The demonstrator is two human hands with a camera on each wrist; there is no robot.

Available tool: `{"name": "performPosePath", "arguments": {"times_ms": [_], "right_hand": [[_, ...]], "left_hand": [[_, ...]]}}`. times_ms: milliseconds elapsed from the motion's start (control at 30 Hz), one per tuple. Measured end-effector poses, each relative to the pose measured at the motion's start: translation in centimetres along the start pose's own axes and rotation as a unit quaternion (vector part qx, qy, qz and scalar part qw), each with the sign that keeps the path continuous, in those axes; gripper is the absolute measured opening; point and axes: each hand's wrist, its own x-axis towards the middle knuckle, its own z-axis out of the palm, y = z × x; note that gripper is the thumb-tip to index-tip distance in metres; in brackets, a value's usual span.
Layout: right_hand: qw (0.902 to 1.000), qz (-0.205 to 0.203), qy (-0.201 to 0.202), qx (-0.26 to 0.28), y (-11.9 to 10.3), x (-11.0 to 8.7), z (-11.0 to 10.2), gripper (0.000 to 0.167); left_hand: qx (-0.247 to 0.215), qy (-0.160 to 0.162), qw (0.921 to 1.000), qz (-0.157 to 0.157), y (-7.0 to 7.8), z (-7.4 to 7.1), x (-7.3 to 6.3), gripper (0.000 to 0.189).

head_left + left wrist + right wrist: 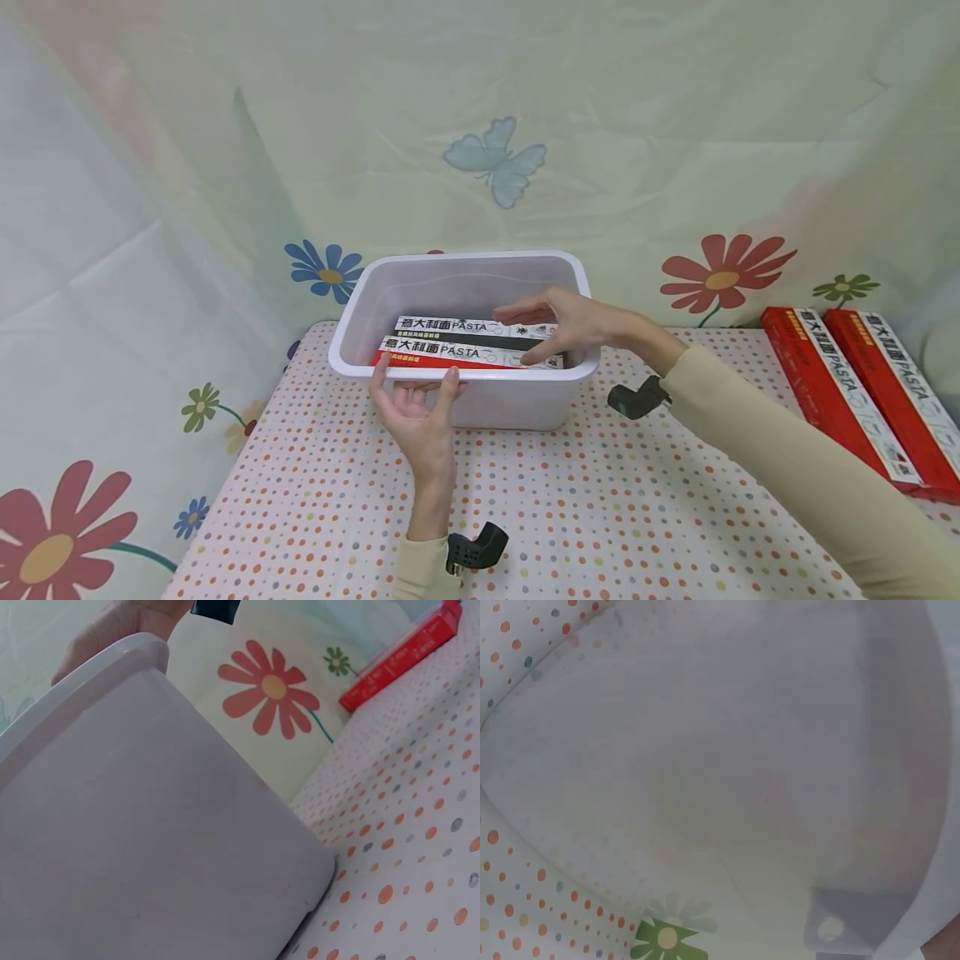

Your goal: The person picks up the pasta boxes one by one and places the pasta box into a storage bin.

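A white plastic bin point(480, 400) stands on the dotted cloth. Inside it lie two long pasta boxes side by side, a red-and-white one point(442, 350) in front and a black-and-white one point(480, 327) behind. My left hand point(416, 417) holds the bin's front rim, with the index fingertip over the edge and other fingers bent beneath it. From the right side, my right hand point(573, 321) reaches over the rim. Its thumb and fingers are spread apart above the boxes' right ends, the thumb tip overlapping the front box. The left wrist view shows the bin's outer wall point(165, 810) close up.
Two more red pasta boxes, one point(840, 392) beside the other point(900, 392), lie at the right on the dotted tablecloth point(600, 517). A floral curtain point(630, 167) hangs behind the table and along its left side.
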Motion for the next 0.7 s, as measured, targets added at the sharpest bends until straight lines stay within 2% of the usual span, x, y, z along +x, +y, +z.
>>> {"name": "performPosePath", "arguments": {"times_ms": [200,400,567,700], "right_hand": [[0.9986,-0.001,0.040,0.036,0.0,-1.6,-0.6,0.067],[0.9925,0.032,0.117,0.017,0.1,-5.6,-1.8,0.063],[0.9774,0.068,0.199,-0.023,1.1,-10.1,-2.9,0.060],[0.9632,0.074,0.251,-0.062,3.5,-13.8,-4.0,0.059]], "left_hand": [[-0.005,-0.008,0.9999,0.008,0.0,0.0,0.0,0.091],[-0.002,-0.013,0.9999,0.011,0.0,0.0,0.0,0.090],[-0.005,-0.009,0.9999,0.008,0.1,0.0,0.1,0.090],[-0.007,-0.006,0.9999,0.006,0.0,-0.2,0.2,0.089]]}}
